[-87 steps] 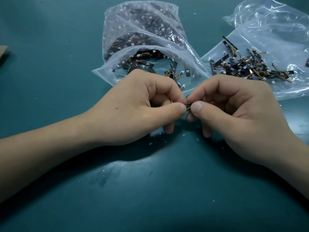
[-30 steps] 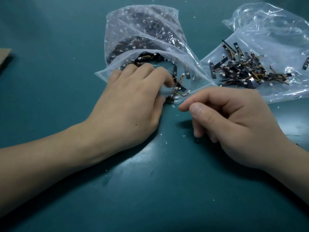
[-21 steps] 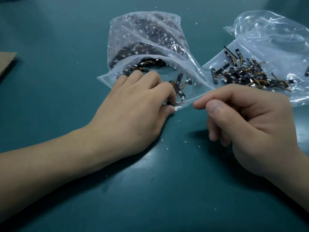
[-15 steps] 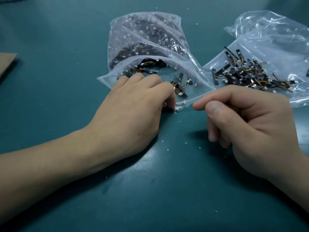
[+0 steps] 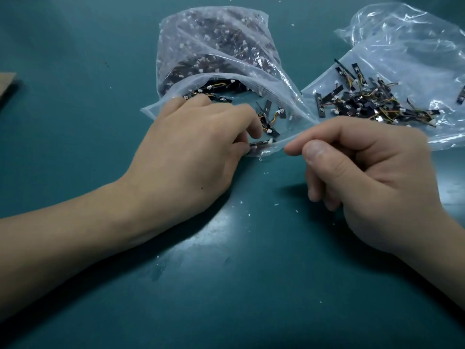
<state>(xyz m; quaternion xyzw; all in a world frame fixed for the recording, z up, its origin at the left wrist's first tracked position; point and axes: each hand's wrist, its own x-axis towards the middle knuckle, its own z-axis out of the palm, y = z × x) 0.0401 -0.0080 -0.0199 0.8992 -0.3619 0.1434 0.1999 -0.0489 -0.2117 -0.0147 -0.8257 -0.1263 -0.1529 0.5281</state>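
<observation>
Strip board [image 5: 260, 144] lies crosswise at bag [image 5: 294, 122] mouth, left hand [image 5: 191, 152] pinching its left end; right hand [image 5: 372, 177] just beside, curled, holding nothing visible.

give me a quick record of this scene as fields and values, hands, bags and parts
left hand: at the mouth of the middle bag, seems to pinch a black wired part
right hand: fingers curled beside that bag's edge, nothing visible in them
middle bag: clear plastic, open, packed with similar parts
right bag: clear plastic, holds a looser heap of parts
table: teal, scattered white crumbs
cardboard piece: at the left edge
</observation>
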